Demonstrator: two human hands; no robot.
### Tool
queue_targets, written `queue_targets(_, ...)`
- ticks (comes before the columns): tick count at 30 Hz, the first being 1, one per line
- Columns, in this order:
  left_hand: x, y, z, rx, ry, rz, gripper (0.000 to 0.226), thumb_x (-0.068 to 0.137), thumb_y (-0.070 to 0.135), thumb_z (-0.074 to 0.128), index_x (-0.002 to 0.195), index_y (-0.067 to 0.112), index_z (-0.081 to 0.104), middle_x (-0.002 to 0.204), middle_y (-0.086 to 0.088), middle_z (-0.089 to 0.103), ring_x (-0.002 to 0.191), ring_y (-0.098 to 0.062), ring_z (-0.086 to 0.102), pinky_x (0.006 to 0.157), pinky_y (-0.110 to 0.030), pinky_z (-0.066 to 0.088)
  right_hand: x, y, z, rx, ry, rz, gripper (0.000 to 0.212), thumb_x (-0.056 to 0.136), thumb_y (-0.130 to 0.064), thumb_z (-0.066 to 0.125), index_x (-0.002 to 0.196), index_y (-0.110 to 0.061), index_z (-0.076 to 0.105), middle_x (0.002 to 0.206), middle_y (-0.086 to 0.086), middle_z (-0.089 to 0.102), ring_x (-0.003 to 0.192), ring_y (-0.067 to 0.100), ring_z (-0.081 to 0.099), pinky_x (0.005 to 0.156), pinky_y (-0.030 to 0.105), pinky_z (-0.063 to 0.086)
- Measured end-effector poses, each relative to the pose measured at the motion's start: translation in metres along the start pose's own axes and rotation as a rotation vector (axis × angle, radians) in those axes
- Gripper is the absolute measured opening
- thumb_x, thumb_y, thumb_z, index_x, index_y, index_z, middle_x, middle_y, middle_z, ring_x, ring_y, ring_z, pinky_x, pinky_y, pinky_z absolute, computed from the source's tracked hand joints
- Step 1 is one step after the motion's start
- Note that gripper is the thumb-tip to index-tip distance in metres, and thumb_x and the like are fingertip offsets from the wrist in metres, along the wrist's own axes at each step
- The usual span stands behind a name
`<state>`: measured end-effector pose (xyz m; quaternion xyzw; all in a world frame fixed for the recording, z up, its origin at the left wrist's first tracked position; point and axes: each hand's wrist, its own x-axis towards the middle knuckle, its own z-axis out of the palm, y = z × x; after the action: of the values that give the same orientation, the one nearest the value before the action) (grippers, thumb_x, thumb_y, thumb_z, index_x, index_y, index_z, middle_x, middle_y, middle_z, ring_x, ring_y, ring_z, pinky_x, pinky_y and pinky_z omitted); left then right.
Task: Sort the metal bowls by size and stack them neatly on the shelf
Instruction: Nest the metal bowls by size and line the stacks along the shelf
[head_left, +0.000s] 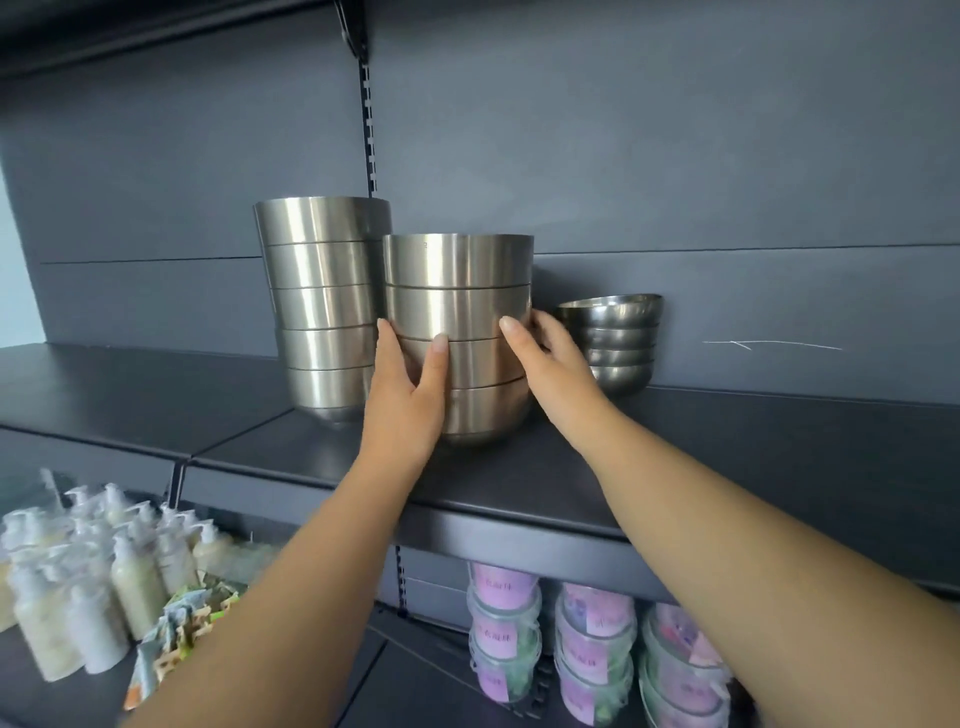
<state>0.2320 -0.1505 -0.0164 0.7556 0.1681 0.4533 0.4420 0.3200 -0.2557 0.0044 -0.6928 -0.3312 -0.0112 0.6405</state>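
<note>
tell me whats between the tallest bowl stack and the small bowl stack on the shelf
In the head view, the middle stack of bowls stands between the tallest stack and the small stack, gripped by the left hand and right hand.

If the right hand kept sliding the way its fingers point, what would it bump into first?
The right hand points up and left around the middle stack of bowls. Past that, probably the shelf's back panel; depth is unclear.

Three nested stacks of brushed metal bowls, upright on dark shelf (727, 447): tall stack (324, 306) at left, middle stack (460, 332) touching it, small stack (615, 343) set apart at right.
</note>
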Motion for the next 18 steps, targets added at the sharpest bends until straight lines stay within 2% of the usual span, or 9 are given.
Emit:
queue_targets(1, -0.007, 0.002, -0.009, 0.070, -0.005, 0.010, 0.066, 0.091, 0.050, 0.037, 0.146, 0.017, 0.023, 0.155, 0.000, 0.027, 0.142, -0.019, 0.025, 0.117, -0.032, 0.016, -0.006, -0.001, -0.010, -0.019, -0.021, 0.011, 0.048, 0.086, -0.050, 0.051, 0.126, -0.022, 0.050, 0.123, -0.010, 0.053, 0.120, 0.010, 0.048, 0.101, 0.027, 0.037)
queue_targets(3, -0.028, 0.013, -0.025, 0.180, 0.065, 0.097, 0.056, 0.093, 0.042, 0.041, 0.142, 0.015, 0.033, 0.151, 0.001, 0.034, 0.139, -0.018, 0.030, 0.112, -0.028, 0.022, -0.017, 0.000, -0.035, -0.077, -0.026, 0.003, 0.027, 0.088, -0.043, 0.052, 0.104, -0.023, 0.059, 0.105, -0.008, 0.058, 0.111, 0.013, 0.055, 0.098, 0.029, 0.042)
queue_targets(6, -0.069, 0.042, -0.029, 0.254, 0.150, 0.288, 0.046, 0.094, 0.034, 0.045, 0.136, 0.016, 0.044, 0.139, -0.002, 0.049, 0.127, -0.022, 0.045, 0.099, -0.025, 0.030, -0.038, -0.002, -0.079, -0.304, 0.003, -0.064, 0.015, 0.088, -0.033, 0.055, 0.090, -0.021, 0.064, 0.091, -0.005, 0.063, 0.098, 0.013, 0.058, 0.085, 0.025, 0.042)
queue_targets(8, -0.093, 0.060, -0.012, 0.310, 0.074, 0.388, 0.046, 0.092, 0.039, 0.046, 0.128, 0.012, 0.053, 0.126, -0.007, 0.059, 0.114, -0.028, 0.053, 0.094, -0.023, 0.033, -0.059, -0.004, -0.114, -0.481, 0.011, -0.095, 0.015, 0.088, -0.031, 0.055, 0.085, -0.021, 0.065, 0.093, -0.004, 0.067, 0.095, 0.013, 0.058, 0.082, 0.025, 0.042)
queue_targets(10, -0.111, 0.075, 0.015, 0.394, -0.025, 0.489, 0.058, 0.084, 0.048, 0.040, 0.120, 0.008, 0.059, 0.115, -0.010, 0.064, 0.110, -0.028, 0.055, 0.090, -0.018, 0.032, -0.081, -0.006, -0.153, -0.680, 0.006, -0.096, 0.020, 0.088, -0.034, 0.054, 0.088, -0.020, 0.067, 0.098, -0.003, 0.069, 0.097, 0.016, 0.061, 0.085, 0.028, 0.046)
queue_targets(12, -0.126, 0.092, 0.047, 0.452, -0.124, 0.562, 0.061, 0.081, 0.048, 0.035, 0.112, 0.005, 0.064, 0.104, -0.014, 0.068, 0.102, -0.031, 0.060, 0.089, -0.028, 0.041, -0.105, -0.009, -0.201, -0.892, 0.023, -0.093, 0.025, 0.088, -0.038, 0.051, 0.094, -0.020, 0.067, 0.103, -0.002, 0.069, 0.101, 0.020, 0.061, 0.086, 0.031, 0.047)
queue_targets(14, -0.142, 0.110, 0.084, 0.509, -0.223, 0.641, 0.054, 0.083, 0.044, 0.038, 0.103, 0.003, 0.066, 0.089, -0.016, 0.070, 0.088, -0.034, 0.065, 0.081, -0.037, 0.050, -0.130, -0.014, -0.252, -1.065, 0.046, -0.062, 0.032, 0.090, -0.044, 0.047, 0.098, -0.020, 0.066, 0.107, 0.001, 0.068, 0.102, 0.023, 0.060, 0.084, 0.032, 0.047)
queue_targets(18, -0.175, 0.151, 0.157, 0.580, -0.350, 0.812, 0.046, 0.082, 0.040, 0.043, 0.090, 0.003, 0.069, 0.076, -0.012, 0.072, 0.073, -0.030, 0.068, 0.070, -0.035, 0.055, -0.178, -0.018, -0.351, -1.239, 0.147, 0.033, 0.043, 0.089, -0.052, 0.043, 0.093, -0.016, 0.066, 0.100, 0.006, 0.069, 0.096, 0.027, 0.061, 0.076, 0.032, 0.046)
